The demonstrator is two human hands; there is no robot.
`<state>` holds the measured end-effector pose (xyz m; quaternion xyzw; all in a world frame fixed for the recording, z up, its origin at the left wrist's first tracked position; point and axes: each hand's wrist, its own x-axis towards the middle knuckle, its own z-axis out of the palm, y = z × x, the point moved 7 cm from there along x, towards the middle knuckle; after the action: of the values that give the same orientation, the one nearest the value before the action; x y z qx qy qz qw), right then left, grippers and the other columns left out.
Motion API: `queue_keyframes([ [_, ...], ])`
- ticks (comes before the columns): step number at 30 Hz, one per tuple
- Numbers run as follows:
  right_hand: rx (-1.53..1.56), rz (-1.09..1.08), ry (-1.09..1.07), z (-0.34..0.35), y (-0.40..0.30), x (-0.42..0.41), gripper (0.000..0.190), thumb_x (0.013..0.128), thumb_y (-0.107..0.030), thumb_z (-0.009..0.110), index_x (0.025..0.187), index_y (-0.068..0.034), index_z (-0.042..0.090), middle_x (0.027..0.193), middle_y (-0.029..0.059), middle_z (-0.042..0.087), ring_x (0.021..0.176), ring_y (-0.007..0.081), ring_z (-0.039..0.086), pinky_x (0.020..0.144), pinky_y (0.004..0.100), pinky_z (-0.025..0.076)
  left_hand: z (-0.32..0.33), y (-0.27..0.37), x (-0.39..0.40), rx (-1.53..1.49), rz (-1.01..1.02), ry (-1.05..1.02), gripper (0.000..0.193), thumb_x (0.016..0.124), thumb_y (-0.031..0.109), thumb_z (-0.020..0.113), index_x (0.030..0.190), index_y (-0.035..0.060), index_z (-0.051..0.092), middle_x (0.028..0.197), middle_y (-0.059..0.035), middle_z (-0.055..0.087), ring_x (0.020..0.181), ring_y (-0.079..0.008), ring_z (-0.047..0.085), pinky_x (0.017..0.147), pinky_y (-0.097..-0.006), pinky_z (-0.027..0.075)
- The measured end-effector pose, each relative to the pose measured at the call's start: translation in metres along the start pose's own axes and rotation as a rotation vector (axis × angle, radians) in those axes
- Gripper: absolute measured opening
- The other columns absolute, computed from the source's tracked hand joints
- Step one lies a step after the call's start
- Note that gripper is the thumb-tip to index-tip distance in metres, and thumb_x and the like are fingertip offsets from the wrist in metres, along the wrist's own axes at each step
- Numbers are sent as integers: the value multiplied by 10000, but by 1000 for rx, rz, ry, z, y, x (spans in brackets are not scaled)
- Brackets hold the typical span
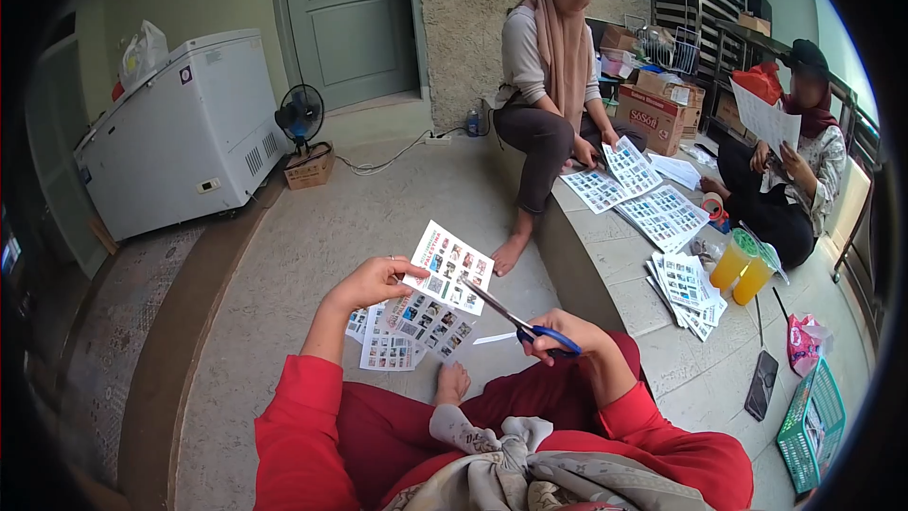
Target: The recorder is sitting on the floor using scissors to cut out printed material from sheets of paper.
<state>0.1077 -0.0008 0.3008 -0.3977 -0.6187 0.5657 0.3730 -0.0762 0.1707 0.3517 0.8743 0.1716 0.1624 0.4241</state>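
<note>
My left hand (372,282) pinches the left edge of a printed paper sheet (457,264) with rows of small pictures. Below it hangs another printed piece (434,330); whether the two are joined I cannot tell. Scissors with blue handles (502,306) are in my right hand (571,333), fingers through the loops. Their blades look nearly closed, with the tips at the upper sheet's lower right part. More printed sheets (386,353) lie on the floor past my lap, partly covered by the hanging piece. A thin white paper strip (494,338) rests near the scissors.
A seated person (560,57) handles printed sheets (663,216) on the raised ledge (638,323). Another person (805,142) holds up a sheet at right. Close to me on the ledge are a stack of cut sheets (684,287), orange drinks (734,266), a phone (762,385) and a green basket (798,433).
</note>
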Motion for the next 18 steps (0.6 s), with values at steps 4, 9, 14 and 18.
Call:
queue_keyframes([
  [4,-43,-293,419,-46,-60,-18,564,681,-521,651,909,-24,511,848,75,550,750,114,525,616,227,406,22,37,-6,188,87,-133,381,704,-24,548,1060,99,604,972,-57,582,823,-180,564,748,-281,443],
  [9,-251,-166,615,-58,-41,24,422,691,-338,715,905,-40,506,827,44,534,782,118,516,677,240,394,47,102,-11,262,256,-227,417,687,-18,524,1062,144,610,908,-79,596,794,-217,577,728,-282,446],
  [14,89,-50,545,-36,-18,25,294,649,-155,738,834,-73,524,738,-4,526,649,73,502,585,192,372,48,100,-20,249,200,-263,440,692,-14,509,1089,155,599,909,-70,597,771,-181,572,724,-271,445],
  [18,187,-90,651,-43,-33,27,227,652,-98,683,819,-44,539,688,28,558,608,94,526,571,192,391,15,76,-23,18,160,-17,447,744,-8,536,1176,107,532,873,-40,583,786,-106,529,745,-255,433],
])
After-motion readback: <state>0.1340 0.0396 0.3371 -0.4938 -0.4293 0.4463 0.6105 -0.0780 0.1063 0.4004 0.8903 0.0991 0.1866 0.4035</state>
